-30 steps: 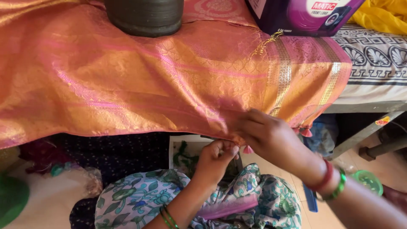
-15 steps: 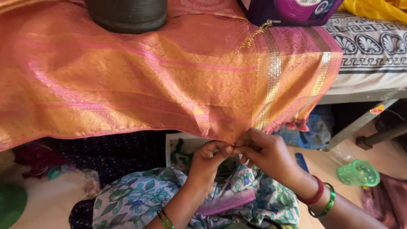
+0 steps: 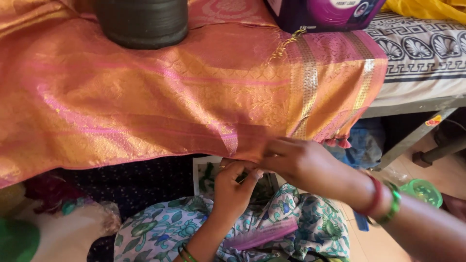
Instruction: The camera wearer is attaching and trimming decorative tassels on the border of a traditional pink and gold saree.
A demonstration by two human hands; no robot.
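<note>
We look down on an orange and pink silk cloth [image 3: 145, 102] with gold woven bands, draped over the front of a bed and filling most of the upper half of the frame. Its lower hem runs from the left edge down toward the centre, and both hands meet at that hem just below the middle of the frame.

The left hand [image 3: 233, 187] comes up from the bottom centre, fingers curled and pinched together at the cloth's bottom edge; what exactly sits between the fingertips we cannot make out, as the spot is shadowed and partly covered. The right hand [image 3: 301, 162] reaches in from the lower right, fingers closed on the same stretch of hem, touching the left hand's fingertips. So the cloth hangs directly above and into both grips, with the bulk of it up and to the left of the hands.

Red and green bangles [image 3: 383, 201] circle the right wrist; thin green ones [image 3: 185, 253] show on the left wrist at the bottom edge.

On top of the cloth, upper left of centre, stands a dark ribbed round pot [image 3: 141, 22]. A purple box [image 3: 323, 12] sits at top centre-right. To the right, a black-and-white patterned sheet [image 3: 422, 48] covers the bed.

Below the hands lies floral blue-green fabric [image 3: 165, 233] with a pink comb [image 3: 267, 234] on it. Small tassels [image 3: 340, 142] hang off the cloth's right corner.
</note>
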